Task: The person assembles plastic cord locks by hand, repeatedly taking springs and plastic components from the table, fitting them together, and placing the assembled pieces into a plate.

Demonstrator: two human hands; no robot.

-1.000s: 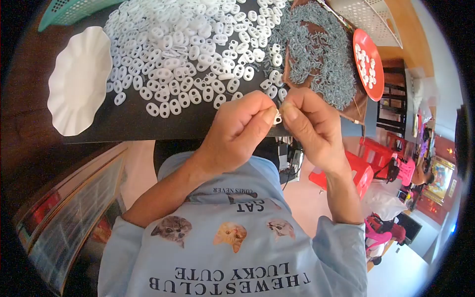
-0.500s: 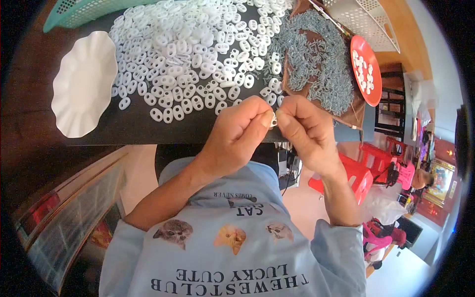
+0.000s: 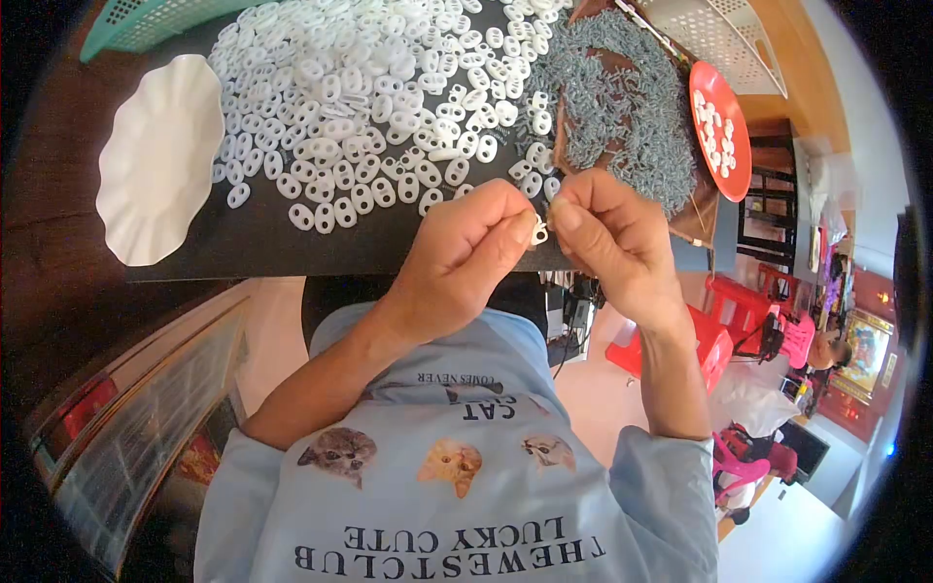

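Just over the table's front edge, my left hand (image 3: 468,255) pinches a small white plastic two-holed piece (image 3: 539,231) between thumb and forefinger. Close on its right, my right hand (image 3: 614,243) has thumb and forefinger pressed together. Whatever is in that pinch is too small to make out. Beyond my hands spreads a big heap of similar white oval two-holed pieces (image 3: 340,126). To the right lies a heap of tiny grey pieces, spring-like in look (image 3: 622,107), on a brown cloth (image 3: 695,216).
A white scalloped dish (image 3: 160,165) stands at the left of the dark table (image 3: 262,248). At the right, a red plate (image 3: 734,180) holds several white pieces. A green basket (image 3: 146,24) and a white perforated basket (image 3: 719,39) are at the back. Red stools (image 3: 705,345) stand beyond.
My right hand has shifted slightly right, away from the left fingertips, so a small gap shows and more of the white piece is visible. My left hand stays nearly in place.
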